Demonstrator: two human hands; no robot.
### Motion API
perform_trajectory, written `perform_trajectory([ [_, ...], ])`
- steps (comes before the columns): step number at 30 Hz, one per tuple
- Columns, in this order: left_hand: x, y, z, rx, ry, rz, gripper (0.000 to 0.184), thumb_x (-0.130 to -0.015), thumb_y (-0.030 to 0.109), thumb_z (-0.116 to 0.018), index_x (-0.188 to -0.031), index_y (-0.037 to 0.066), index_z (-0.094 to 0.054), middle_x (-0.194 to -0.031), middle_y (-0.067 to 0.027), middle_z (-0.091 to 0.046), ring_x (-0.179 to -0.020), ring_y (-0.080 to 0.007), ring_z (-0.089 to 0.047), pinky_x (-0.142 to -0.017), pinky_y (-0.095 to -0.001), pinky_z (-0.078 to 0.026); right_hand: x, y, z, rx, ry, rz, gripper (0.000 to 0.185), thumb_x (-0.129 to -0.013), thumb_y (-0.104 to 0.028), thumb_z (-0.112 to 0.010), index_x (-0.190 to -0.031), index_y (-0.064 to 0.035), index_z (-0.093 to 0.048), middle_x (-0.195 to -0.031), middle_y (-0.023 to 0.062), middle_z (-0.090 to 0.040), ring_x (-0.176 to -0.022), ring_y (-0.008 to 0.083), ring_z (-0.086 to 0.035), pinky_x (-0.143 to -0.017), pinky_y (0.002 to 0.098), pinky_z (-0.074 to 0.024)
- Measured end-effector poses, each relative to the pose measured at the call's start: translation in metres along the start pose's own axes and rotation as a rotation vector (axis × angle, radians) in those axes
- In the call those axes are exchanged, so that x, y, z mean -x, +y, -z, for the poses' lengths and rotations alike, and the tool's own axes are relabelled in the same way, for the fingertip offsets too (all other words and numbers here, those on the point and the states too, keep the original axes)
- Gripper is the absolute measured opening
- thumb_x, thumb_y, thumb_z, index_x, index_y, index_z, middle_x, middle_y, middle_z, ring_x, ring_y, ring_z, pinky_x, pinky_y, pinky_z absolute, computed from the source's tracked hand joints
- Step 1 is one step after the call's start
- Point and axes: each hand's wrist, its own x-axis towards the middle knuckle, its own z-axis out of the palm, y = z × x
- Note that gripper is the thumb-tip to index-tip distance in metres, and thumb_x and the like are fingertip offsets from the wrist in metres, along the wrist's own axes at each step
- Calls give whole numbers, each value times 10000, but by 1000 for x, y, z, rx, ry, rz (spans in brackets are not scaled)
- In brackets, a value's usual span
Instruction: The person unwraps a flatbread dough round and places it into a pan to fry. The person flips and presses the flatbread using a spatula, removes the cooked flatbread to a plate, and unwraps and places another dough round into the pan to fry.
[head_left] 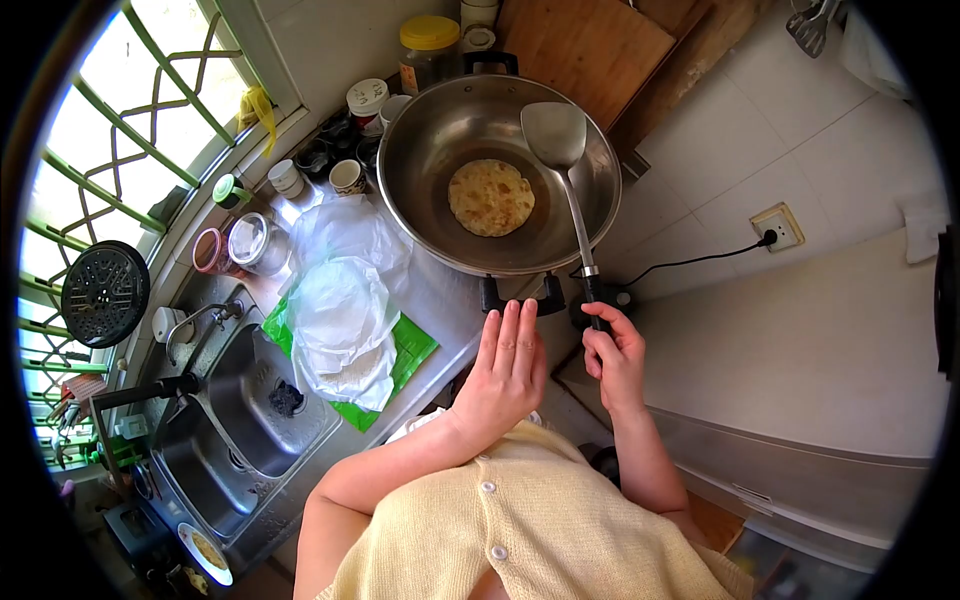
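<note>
A browned round flatbread [491, 198] lies in the bottom of a large steel wok [430, 150]. My right hand [615, 360] grips the black handle of a metal spatula [555, 135]; its blade rests against the wok's upper right wall, apart from the bread. In front of the wok's near black handle [522, 297], my left hand [505, 370] is raised with fingers stretched straight and close together. It holds nothing, and I cannot tell whether the fingertips touch that handle.
Left of the wok, white plastic sheets [345, 320] lie over a green packet [412, 350]. Beyond are a double sink [265, 400], jars and cups. A plate of food [205, 553] stands at lower left. A black cord runs to the wall socket [778, 228] on the right.
</note>
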Motion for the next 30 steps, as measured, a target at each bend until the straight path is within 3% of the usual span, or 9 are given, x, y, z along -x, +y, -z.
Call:
perform_trajectory([
  [9, 0, 0, 0, -2, -7, 1, 289, -894, 140, -618, -1088, -64, -683, -1444, -360, -520, -1344, -490, -531, -1124, -586, -451, 0, 1, 1, -6, 0, 7, 310, -937, -23, -607, -1229, -74, -697, -647, -74, -481, -477, 11, -374, -435, 195, -277],
  [12, 0, 0, 0, -3, -11, -1, 287, -895, 141, -617, -1087, -62, -683, -1444, -361, -519, -1345, -490, -530, -1125, -586, -450, 0, 0, 1, 7, -1, 3, 307, -944, -6, -585, -1231, -66, -674, -647, -42, -495, -460, 24, -369, -427, 206, -267],
  [18, 0, 0, 0, 0, -12, 0, 283, -897, 139, -619, -1086, -61, -684, -1446, -359, -519, -1345, -489, -530, -1125, -586, -449, 1, -1, 0, -4, 3, 3, 310, -937, -16, -604, -1228, -71, -697, -651, -71, -489, -479, 11, -384, -435, 197, -279],
  [30, 0, 1, 0, 8, -2, 9, 269, -900, 125, -620, -1082, -64, -681, -1447, -363, -514, -1349, -491, -526, -1123, -589, -452, 0, -1, 1, 9, -3, 0, 310, -941, -15, -598, -1235, -71, -677, -660, -41, -500, -462, 23, -377, -427, 203, -268],
])
